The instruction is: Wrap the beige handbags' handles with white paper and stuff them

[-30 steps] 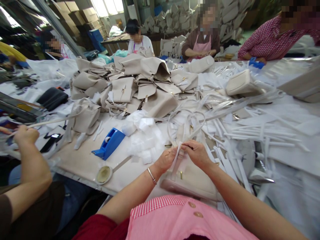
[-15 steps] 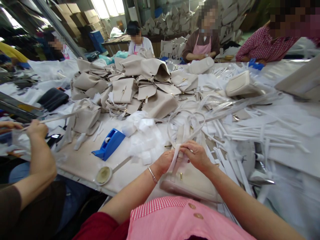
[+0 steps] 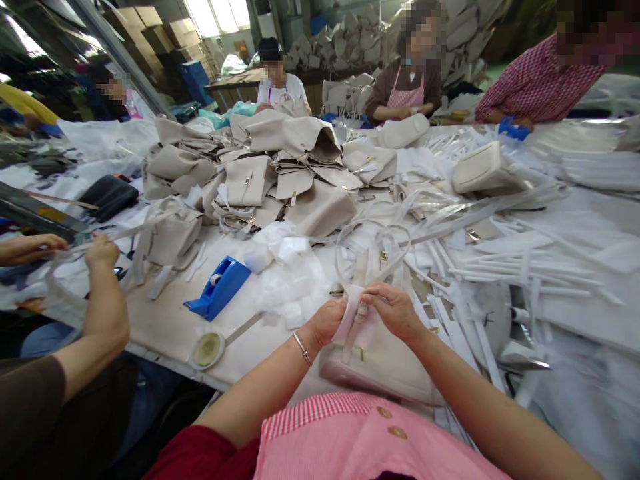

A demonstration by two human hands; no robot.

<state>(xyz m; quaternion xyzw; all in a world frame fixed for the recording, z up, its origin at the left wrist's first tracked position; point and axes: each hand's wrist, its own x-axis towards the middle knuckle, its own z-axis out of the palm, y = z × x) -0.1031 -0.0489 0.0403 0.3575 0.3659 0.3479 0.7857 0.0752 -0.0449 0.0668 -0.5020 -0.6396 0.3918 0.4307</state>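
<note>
A beige bag [image 3: 380, 377] lies on the table right in front of me, its thin straps looping up behind my hands. My left hand [image 3: 330, 320], with a silver bangle at the wrist, is closed on a thin white wrapping sheet [image 3: 349, 313] above the bag. Close beside it, my right hand [image 3: 390, 308] pinches the wrapped strap [image 3: 361, 312] near its buckle. The fingertips of both hands almost meet. A gold clasp [image 3: 362, 353] shows on the bag below them.
A blue tape dispenser [image 3: 219, 288], a round tape roll [image 3: 209, 350] and white foam pieces [image 3: 295, 280] lie to the left. Beige bags [image 3: 320, 207] are heaped behind. White strips [image 3: 525, 273] cover the right. A co-worker's hands [image 3: 103, 252] hold a strap at far left.
The white sheet at my left hand has spread wider over the strap; my hands have barely shifted. The co-worker's arm at left has moved right, and a large beige piece at far right has gone.
</note>
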